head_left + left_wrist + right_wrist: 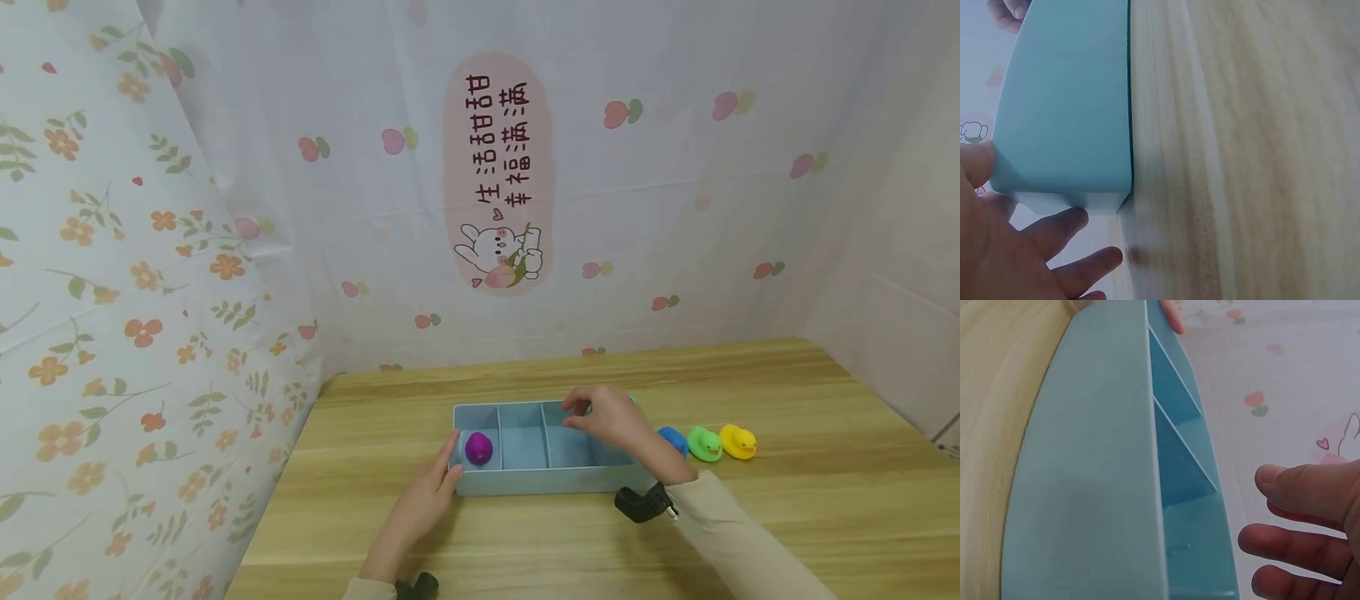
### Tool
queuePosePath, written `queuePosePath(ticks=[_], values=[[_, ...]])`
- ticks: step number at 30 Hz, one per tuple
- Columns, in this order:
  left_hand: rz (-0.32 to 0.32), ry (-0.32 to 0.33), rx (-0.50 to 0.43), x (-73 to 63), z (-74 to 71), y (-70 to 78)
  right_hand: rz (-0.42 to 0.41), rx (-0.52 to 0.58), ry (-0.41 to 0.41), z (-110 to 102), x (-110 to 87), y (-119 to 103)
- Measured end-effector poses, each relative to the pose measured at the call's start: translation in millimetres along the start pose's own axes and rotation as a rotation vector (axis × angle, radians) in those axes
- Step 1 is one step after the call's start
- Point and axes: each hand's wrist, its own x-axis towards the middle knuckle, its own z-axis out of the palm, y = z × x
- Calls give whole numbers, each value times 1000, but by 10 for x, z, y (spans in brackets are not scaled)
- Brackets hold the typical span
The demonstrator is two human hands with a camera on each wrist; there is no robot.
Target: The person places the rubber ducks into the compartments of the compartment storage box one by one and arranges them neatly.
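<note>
A long pale-blue divided box lies across the table. In its leftmost compartment sits a purple toy duck. My left hand rests against the box's left end; in the left wrist view its thumb touches the rim at the corner and fingers lie along the end wall, loosely extended. Above the right half of the box hovers my right hand, its fingers bent. In the right wrist view, thumb and fingers stand apart with nothing between them.
Right of the box stand a blue duck, partly behind the right wrist, a green duck and a yellow duck in a row. Printed cloth hangs behind and left of the wooden table.
</note>
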Motion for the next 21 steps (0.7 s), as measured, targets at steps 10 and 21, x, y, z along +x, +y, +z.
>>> queuePosePath(ticks=[10, 21], values=[[1, -11, -10, -8, -15, 26, 50, -26, 16, -128, -50, 82], [1, 1, -4, -5, 6, 0, 68, -27, 25, -269, -111, 162]])
